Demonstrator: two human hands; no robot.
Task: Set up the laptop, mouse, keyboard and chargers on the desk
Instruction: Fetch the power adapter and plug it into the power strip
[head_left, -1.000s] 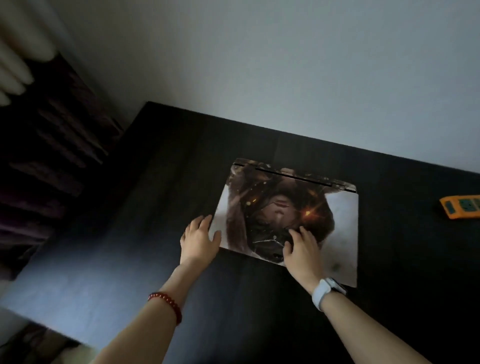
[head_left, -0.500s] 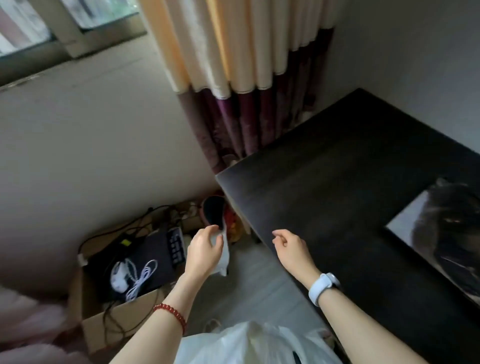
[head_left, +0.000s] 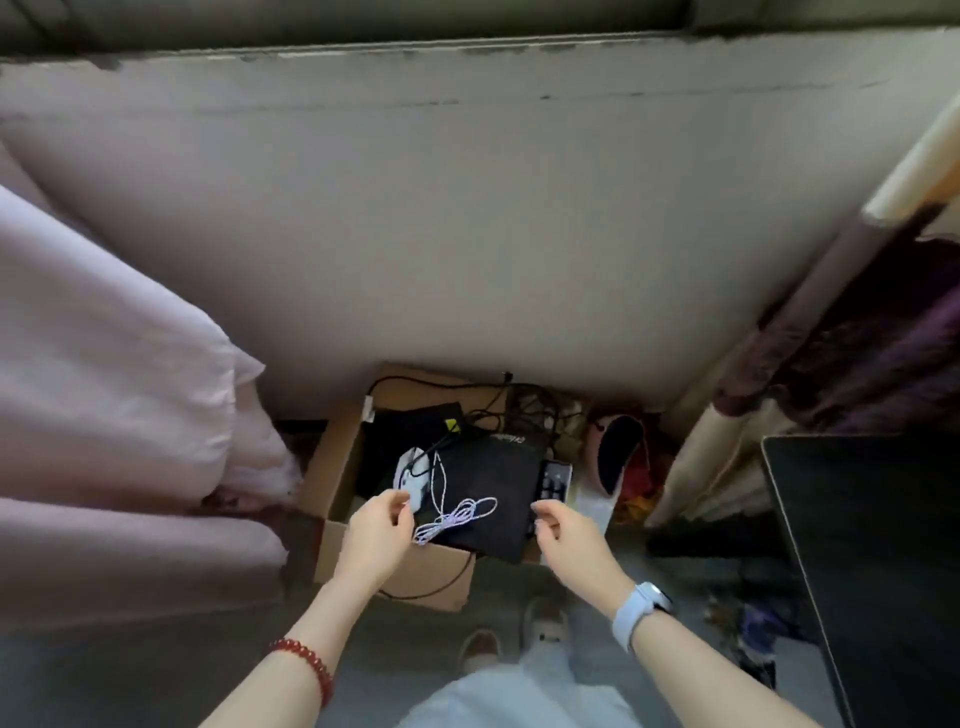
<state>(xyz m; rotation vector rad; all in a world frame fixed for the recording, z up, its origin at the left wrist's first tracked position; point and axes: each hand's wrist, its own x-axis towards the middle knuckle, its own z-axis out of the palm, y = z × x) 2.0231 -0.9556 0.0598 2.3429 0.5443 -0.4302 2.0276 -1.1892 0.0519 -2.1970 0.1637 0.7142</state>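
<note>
Both hands, the left hand (head_left: 375, 530) and right hand (head_left: 566, 532), reach empty with loosely curled fingers over the brown cardboard box (head_left: 332, 467) on the floor, where the white mouse (head_left: 410, 470), coiled white charger cable (head_left: 457, 512) and black keyboard (head_left: 555, 480) await moving to the dark tabletop (head_left: 872, 545) at right.

A grey wall (head_left: 467, 234) fills the upper view, a weathered window ledge (head_left: 363, 52) running along its top. Pale pink bedding (head_left: 104, 389) bulges in from the left. Cream-and-purple curtains (head_left: 831, 338) hang at right, their hems reaching the floor (head_left: 130, 675). Between box and curtains, a pink-rimmed dark object (head_left: 615, 452) leans beside red and yellow clutter (head_left: 641, 488), too blurred to identify. Two slippered feet (head_left: 483, 647) stand on the floor below.
</note>
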